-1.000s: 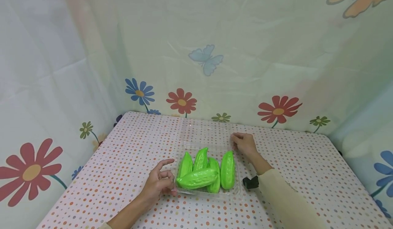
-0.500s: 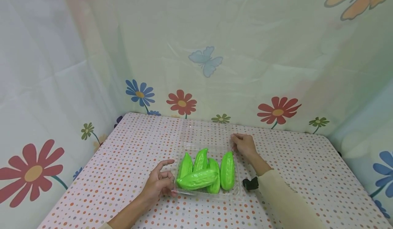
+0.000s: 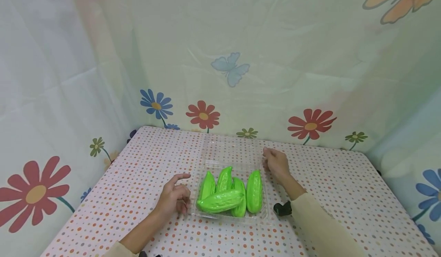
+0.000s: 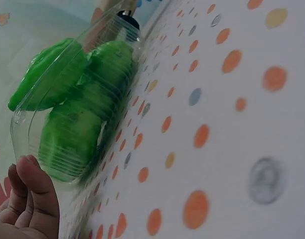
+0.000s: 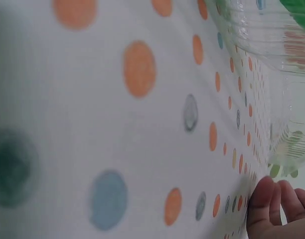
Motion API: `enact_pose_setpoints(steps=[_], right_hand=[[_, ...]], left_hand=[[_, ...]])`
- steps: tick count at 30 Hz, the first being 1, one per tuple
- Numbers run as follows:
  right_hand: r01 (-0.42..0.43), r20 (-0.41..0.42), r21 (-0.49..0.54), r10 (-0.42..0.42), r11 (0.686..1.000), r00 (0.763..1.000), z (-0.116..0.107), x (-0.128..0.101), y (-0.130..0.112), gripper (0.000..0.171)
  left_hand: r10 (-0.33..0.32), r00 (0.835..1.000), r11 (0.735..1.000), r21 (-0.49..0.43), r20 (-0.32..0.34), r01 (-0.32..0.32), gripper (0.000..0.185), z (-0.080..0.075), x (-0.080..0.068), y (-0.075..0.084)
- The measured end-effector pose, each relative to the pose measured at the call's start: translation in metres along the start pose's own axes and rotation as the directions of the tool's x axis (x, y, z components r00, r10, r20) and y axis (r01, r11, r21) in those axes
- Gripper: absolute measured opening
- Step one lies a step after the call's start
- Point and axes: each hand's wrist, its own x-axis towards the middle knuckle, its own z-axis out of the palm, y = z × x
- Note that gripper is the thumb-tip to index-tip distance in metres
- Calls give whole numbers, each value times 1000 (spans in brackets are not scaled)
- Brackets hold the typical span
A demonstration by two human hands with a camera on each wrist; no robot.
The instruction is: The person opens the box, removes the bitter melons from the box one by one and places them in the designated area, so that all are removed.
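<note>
Several bright green, bumpy bitter melons (image 3: 254,192) lie in a clear plastic clamshell box (image 3: 265,212), one of them lying crosswise over others at the front. The box's lid (image 3: 232,150) is folded back flat on the far side. My left hand (image 3: 173,197) is just left of the box's near-left corner, index finger stretched out, the other fingers loosely bent, holding nothing. In the left wrist view, its fingertips (image 4: 30,167) appear close to the box wall. Beside the lid's right edge, my right hand (image 3: 277,163) has loosely bent fingers and nothing in them.
A dotted cloth (image 3: 320,196) covers the table under the box. Behind it and at the sides hang curtains (image 3: 165,31) printed with flowers and a butterfly. A black wrist device (image 3: 283,209) sits by the right sleeve.
My left hand has drawn back left, away from the box's corner. My right hand has let go of the lid's edge and shifted slightly right. Box and bitter melons stay in place.
</note>
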Motion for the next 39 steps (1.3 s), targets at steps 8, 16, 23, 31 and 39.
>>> enact_pose_setpoints(steps=[8,16,23,31,39], right_hand=[[80,-39,-62,-82,995,996,-4,-12,-6,59],[149,-78,-27,-151,988,985,-3,-27,-23,52],[212,-30,3,-211,977,977,2,-46,-38,46],[295,4,37,-295,955,955,-1,-65,-58,40],[362,78,14,-362,932,929,1,-84,-74,33]], left_hand=[[36,998,999,25,-55,-35,59,-4,21,4],[66,994,997,31,-90,-64,52,4,41,10],[34,989,997,70,-141,-25,59,9,60,16],[-14,991,999,46,-132,20,65,11,76,17],[-10,994,998,66,-113,17,67,12,83,11]])
